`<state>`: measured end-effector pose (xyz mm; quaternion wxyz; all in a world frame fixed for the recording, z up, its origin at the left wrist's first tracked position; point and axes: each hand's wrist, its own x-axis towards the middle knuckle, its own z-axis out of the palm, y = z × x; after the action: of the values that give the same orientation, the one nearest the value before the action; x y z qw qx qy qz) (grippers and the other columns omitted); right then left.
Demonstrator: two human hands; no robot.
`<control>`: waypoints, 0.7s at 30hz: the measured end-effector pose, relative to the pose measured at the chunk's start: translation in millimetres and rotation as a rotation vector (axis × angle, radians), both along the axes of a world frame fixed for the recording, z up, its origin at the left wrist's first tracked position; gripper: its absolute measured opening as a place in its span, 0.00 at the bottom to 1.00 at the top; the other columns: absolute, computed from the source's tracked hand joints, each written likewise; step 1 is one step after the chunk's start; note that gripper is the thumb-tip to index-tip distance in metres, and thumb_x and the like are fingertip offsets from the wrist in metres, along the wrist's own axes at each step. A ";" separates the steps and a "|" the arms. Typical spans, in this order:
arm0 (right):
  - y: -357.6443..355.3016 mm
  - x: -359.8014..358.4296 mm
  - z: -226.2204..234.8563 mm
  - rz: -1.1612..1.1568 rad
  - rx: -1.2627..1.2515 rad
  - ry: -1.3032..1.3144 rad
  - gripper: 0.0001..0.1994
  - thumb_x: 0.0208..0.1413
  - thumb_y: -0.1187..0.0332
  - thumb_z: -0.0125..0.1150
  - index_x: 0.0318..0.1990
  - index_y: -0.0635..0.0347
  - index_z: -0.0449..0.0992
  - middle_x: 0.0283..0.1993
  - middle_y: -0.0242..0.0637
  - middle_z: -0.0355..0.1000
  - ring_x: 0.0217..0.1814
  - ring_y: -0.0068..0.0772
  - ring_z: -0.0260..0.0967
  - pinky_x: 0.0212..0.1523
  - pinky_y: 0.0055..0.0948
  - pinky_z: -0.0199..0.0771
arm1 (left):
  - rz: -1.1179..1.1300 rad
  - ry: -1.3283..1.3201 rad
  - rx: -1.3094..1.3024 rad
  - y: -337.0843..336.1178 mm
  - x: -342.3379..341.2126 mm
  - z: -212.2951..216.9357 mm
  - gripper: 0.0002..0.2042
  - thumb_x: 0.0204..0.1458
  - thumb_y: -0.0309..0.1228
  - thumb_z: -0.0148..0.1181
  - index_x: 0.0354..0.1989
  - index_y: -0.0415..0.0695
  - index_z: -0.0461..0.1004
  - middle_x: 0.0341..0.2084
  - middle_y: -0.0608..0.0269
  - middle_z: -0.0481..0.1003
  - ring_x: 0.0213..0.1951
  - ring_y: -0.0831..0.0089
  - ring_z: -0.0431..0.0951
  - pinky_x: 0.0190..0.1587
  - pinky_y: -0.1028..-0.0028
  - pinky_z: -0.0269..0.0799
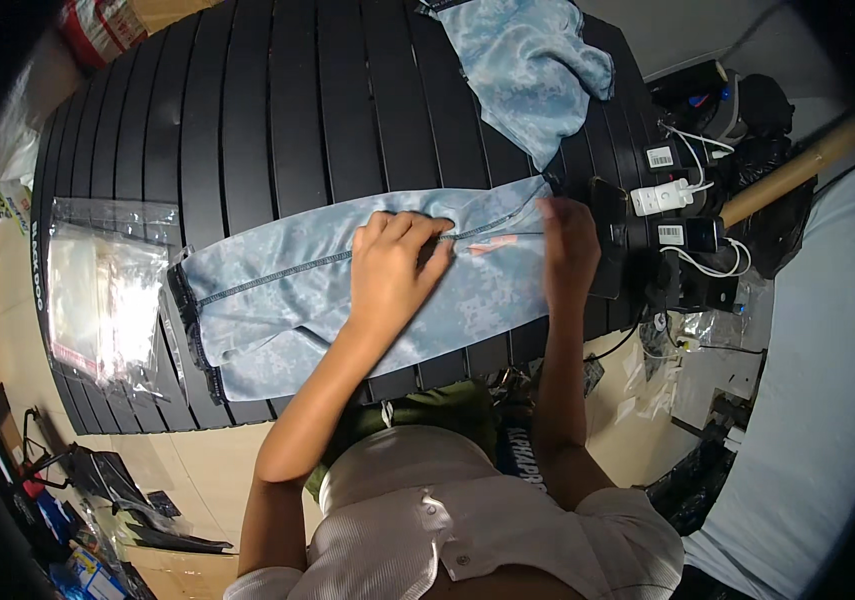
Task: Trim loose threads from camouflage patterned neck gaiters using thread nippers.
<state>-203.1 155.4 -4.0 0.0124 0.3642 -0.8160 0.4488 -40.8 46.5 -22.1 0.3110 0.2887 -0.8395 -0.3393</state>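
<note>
A long, sleeve-like piece of light blue camouflage cloth (287, 290) lies across the black slatted table, a dark seam along its length and a black band at its left end. Near its right end shows a small pinkish patch (494, 243). My left hand (392, 265) rests on the middle of the cloth, fingers bent and thumb and forefinger pinching at the seam. At the cloth's right end is my right hand (569, 245), slightly blurred, its curled fingers closed at the edge. What lies under those fingers is partly hidden.
Another crumpled blue camouflage cloth (537, 75) lies at the table's far edge. Clear plastic bags (102, 295) are stacked at the left. Beyond the right edge are a white plug adapter (660, 197), cables and a cardboard tube (792, 172). A dark phone-like slab (607, 235) borders my right hand.
</note>
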 end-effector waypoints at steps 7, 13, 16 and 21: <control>9.2 2.0 -0.8 -0.066 0.082 -0.231 0.11 0.55 0.62 0.53 0.34 0.63 0.73 0.23 0.30 0.69 0.27 0.17 0.62 0.31 0.19 0.63 | 0.021 -0.066 -0.116 4.6 -6.1 -2.1 0.07 0.40 0.33 0.63 0.29 0.49 0.78 0.26 0.73 0.71 0.32 0.69 0.67 0.36 0.71 0.58; -8.9 19.6 -7.0 -0.056 0.089 -0.197 0.05 0.50 0.71 0.57 0.32 0.63 0.72 0.20 0.27 0.66 0.22 0.12 0.59 0.24 0.15 0.60 | 0.069 -0.085 -0.233 8.1 -10.2 -4.4 0.05 0.40 0.32 0.63 0.27 0.50 0.78 0.24 0.74 0.72 0.31 0.70 0.67 0.35 0.70 0.59; -4.8 15.1 -17.9 -0.058 0.074 -0.189 0.04 0.48 0.74 0.58 0.31 0.64 0.72 0.20 0.27 0.66 0.21 0.12 0.58 0.23 0.16 0.60 | 0.046 -0.055 -0.178 5.7 -6.2 -1.8 0.04 0.41 0.31 0.63 0.27 0.49 0.78 0.24 0.72 0.73 0.31 0.69 0.68 0.34 0.70 0.60; -2.3 13.0 -18.5 -0.093 0.106 -0.190 0.05 0.49 0.73 0.58 0.31 0.64 0.72 0.21 0.28 0.66 0.22 0.13 0.59 0.25 0.16 0.61 | 0.023 -0.014 -0.043 -0.4 1.9 -4.1 0.03 0.42 0.30 0.61 0.25 0.46 0.77 0.24 0.69 0.74 0.32 0.69 0.70 0.36 0.70 0.61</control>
<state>-190.1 153.1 -22.5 -0.0636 0.2818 -0.8521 0.4365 -38.9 46.1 -26.2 0.3153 0.2941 -0.8453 -0.3155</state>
